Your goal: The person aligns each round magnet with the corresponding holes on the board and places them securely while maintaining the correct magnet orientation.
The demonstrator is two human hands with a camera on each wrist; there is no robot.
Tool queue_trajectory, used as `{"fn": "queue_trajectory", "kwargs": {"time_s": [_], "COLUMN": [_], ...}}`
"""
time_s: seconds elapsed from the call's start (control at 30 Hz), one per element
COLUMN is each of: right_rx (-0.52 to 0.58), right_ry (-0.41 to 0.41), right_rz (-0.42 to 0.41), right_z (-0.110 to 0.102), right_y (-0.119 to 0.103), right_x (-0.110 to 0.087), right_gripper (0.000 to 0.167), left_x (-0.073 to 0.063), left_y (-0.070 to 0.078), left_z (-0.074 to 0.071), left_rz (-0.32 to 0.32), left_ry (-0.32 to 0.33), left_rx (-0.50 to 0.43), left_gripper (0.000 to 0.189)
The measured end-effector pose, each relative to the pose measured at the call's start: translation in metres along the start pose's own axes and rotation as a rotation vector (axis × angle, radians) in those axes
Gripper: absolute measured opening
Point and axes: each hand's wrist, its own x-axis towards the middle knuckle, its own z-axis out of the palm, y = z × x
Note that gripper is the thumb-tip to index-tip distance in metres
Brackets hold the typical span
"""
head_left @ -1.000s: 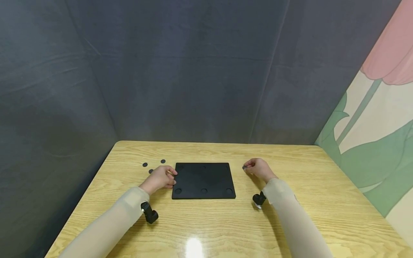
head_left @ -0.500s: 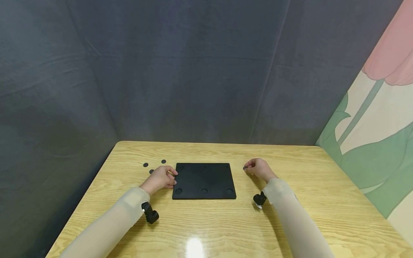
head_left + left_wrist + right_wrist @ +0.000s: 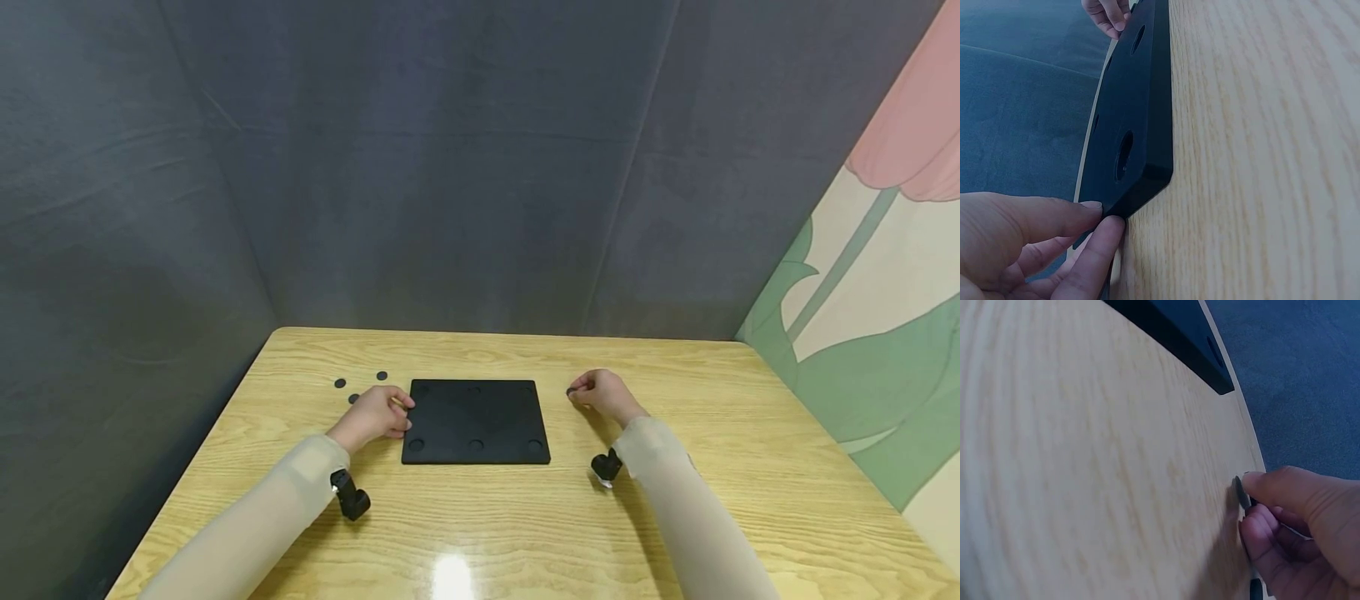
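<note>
A flat black rectangular board (image 3: 476, 417) with round recesses lies on the wooden table (image 3: 487, 517). At its left edge, my left hand (image 3: 372, 412) grips the board; the left wrist view shows thumb and finger (image 3: 1107, 240) close together against its side, near a corner recess (image 3: 1124, 156). Off to the right of the board, my right hand (image 3: 603, 394) pinches a small dark round disc (image 3: 1241, 493) between thumb and fingers. The disc is tilted on edge, close over the table. Part of it is hidden by the fingertips.
Several dark discs lie left of the board, among them one at the far left (image 3: 341, 383) and one farther back (image 3: 382, 376). Another dark piece (image 3: 1256, 589) shows below the right hand in its wrist view. A dark grey curtain (image 3: 450, 167) hangs behind the table.
</note>
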Motion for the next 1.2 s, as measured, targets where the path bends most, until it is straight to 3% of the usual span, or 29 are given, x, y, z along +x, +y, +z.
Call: {"fn": "queue_trajectory", "kwargs": {"time_s": [0.4,0.63,1.2], "right_rx": [0.014,-0.012,0.008], "right_ry": [0.045,0.074,0.062], "right_rz": [-0.058,-0.196,-0.297], "right_z": [0.000,-0.005,-0.008], "right_y": [-0.009,-0.024,-0.065], "right_x": [-0.008,-0.015,-0.041], "right_gripper": [0.016,0.015,0.015], "left_x": [-0.003,-0.003,-0.002], "left_y": [0.004,0.005,0.005], "left_z": [0.002,0.002,0.001], "left_rz": [0.000,-0.006,-0.019], "left_ry": [0.005,0.004,-0.003], "left_rx": [0.014,0.014,0.005], "left_gripper": [0.030,0.031,0.032]}}
